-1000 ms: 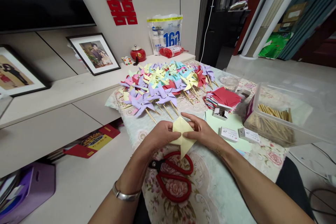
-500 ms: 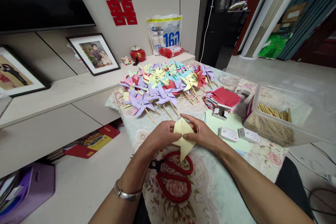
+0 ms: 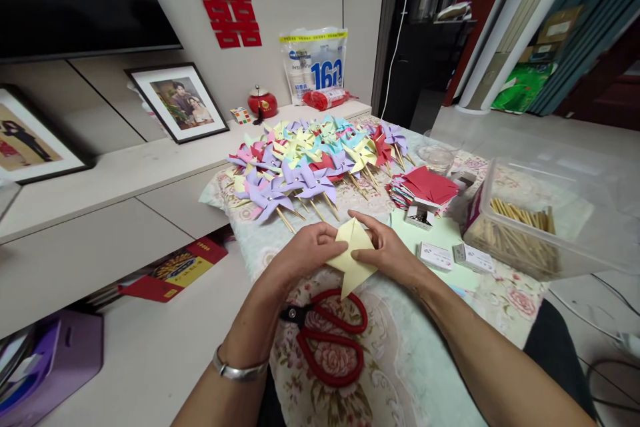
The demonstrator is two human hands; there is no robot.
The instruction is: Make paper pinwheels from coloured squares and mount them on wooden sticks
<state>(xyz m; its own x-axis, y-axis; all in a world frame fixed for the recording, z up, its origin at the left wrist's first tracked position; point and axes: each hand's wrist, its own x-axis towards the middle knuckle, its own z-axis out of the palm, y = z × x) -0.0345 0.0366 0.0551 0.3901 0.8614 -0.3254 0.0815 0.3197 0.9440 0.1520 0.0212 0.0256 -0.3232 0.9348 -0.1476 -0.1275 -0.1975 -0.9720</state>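
Note:
Both hands hold a pale yellow folded paper (image 3: 351, 261) just above the flowered tablecloth (image 3: 400, 360). My left hand (image 3: 304, 252) grips its left side, thumb on top. Pinching its right side near the middle fold is my right hand (image 3: 386, 248). Red-handled scissors (image 3: 327, 335) lie shut on the cloth directly below the paper. Behind my hands spreads a heap of finished paper pinwheels (image 3: 310, 160) in purple, yellow, blue and red, on wooden sticks.
A stack of red paper squares (image 3: 425, 185), small pin boxes (image 3: 436, 255) and a pale green sheet (image 3: 440, 233) lie to the right. A clear tub of wooden sticks (image 3: 520, 233) stands at far right. A low cabinet (image 3: 100, 213) with framed photos runs along the left.
Both hands and the yellow paper have shifted slightly away from me and tilted; the fingers have regripped the fold. Nothing else moved.

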